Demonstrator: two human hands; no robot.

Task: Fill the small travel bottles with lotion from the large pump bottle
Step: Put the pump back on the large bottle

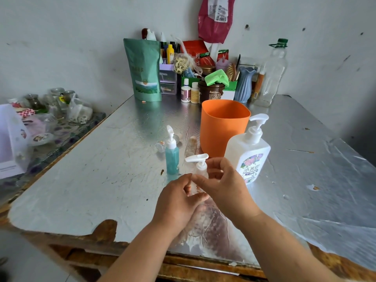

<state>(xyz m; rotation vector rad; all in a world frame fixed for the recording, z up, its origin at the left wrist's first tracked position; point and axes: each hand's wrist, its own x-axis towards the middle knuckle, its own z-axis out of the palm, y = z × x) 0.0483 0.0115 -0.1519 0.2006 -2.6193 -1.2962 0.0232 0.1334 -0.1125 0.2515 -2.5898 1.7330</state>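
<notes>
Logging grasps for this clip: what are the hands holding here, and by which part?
Both hold the small clear pump bottle: the left hand grips its lower body, the right hand pinches its neck under the pump head.

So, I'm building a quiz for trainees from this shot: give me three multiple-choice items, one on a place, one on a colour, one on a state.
1. The large pump bottle stands: A) right of the small clear bottle B) on the floor C) hanging on the wall.
2. The cup is: A) blue B) orange C) black.
3. The small clear bottle is: A) lying capless B) being held C) standing untouched.
Key: A, it stands on the table to that bottle's right; B, its wall is orange; B, the left hand and right hand grip it.
</notes>
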